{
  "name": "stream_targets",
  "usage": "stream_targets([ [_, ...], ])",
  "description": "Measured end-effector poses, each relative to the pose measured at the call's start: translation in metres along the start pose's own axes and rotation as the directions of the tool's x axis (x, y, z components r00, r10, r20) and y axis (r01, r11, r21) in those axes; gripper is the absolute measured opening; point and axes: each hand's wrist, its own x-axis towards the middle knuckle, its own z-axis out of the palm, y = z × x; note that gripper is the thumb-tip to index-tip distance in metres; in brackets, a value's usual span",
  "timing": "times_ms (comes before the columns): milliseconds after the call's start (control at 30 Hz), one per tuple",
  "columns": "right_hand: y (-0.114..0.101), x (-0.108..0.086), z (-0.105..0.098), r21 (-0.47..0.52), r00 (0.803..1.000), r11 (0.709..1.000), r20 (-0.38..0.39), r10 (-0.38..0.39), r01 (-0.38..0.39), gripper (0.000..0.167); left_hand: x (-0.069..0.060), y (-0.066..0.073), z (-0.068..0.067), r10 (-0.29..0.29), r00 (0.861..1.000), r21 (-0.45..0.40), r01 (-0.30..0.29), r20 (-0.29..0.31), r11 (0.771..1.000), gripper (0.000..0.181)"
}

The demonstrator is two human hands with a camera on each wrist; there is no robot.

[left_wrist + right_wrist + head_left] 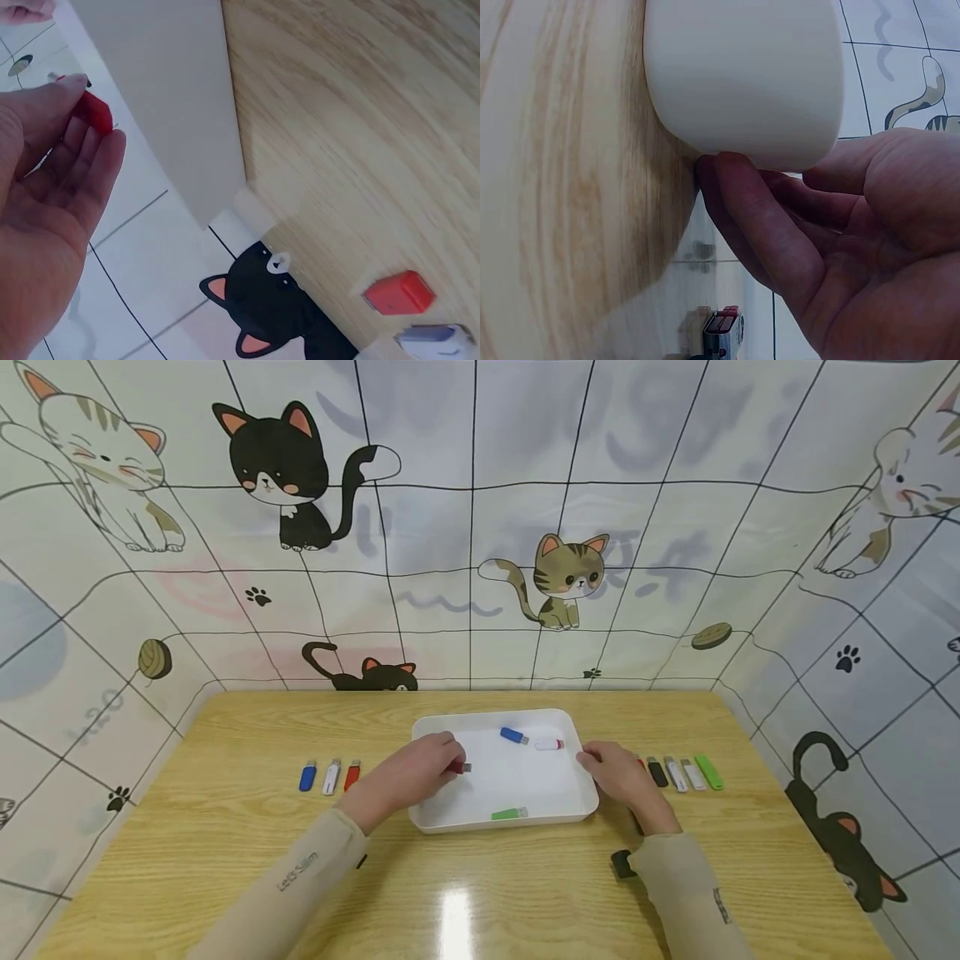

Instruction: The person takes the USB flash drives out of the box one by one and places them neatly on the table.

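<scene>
My left hand [420,770] pinches a red USB stick [458,767] between thumb and fingers, over the left part of a white tray [525,785]. In the left wrist view the red USB stick [96,112] points its metal plug away from the palm. At the tray's right end, my right hand [618,772] grips the rim; the right wrist view shows fingers [761,217] against the outer wall, the thumb partly hidden. Inside the tray lie a blue USB stick [513,735], a white one with a red end [549,744] and a green one [510,814].
Left of the tray, blue [307,776], white [331,777] and red [352,774] USB sticks stand in a row. Several more lie at right, including black [657,772] and green [708,772] ones; my right hand partly covers a red one. Cat-print sheets enclose the wooden table [247,852].
</scene>
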Motion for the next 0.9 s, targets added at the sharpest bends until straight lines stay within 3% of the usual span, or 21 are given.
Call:
stream_targets([
  [267, -0.001, -0.001, -0.001, -0.008, 1.000, 1.000, 0.001, -0.002, 0.002, 0.029, -0.016, -0.009, -0.007, -0.084, 0.985, -0.042, 0.078, -0.148, 0.996, 0.014],
  [533, 0.000, 0.001, -0.001, 0.003, 1.000, 1.000, 0.005, -0.009, 0.009, 0.029, -0.034, -0.021, -0.012, -0.193, 0.941, -0.126, 0.164, -0.276, 0.978, 0.013],
  [700, 0.000, 0.000, 0.000, 0.000, 1.000, 1.000, 0.008, 0.005, -0.005, 0.030, -0.044, -0.027, -0.015, -0.271, 0.917, -0.170, 0.228, -0.295, 0.959, 0.013],
  [900, -0.002, -0.001, 0.000, -0.007, 1.000, 1.000, 0.005, 0.006, -0.006, 0.033, -0.053, -0.033, -0.019, -0.364, 0.890, -0.223, 0.309, -0.275, 0.925, 0.021],
])
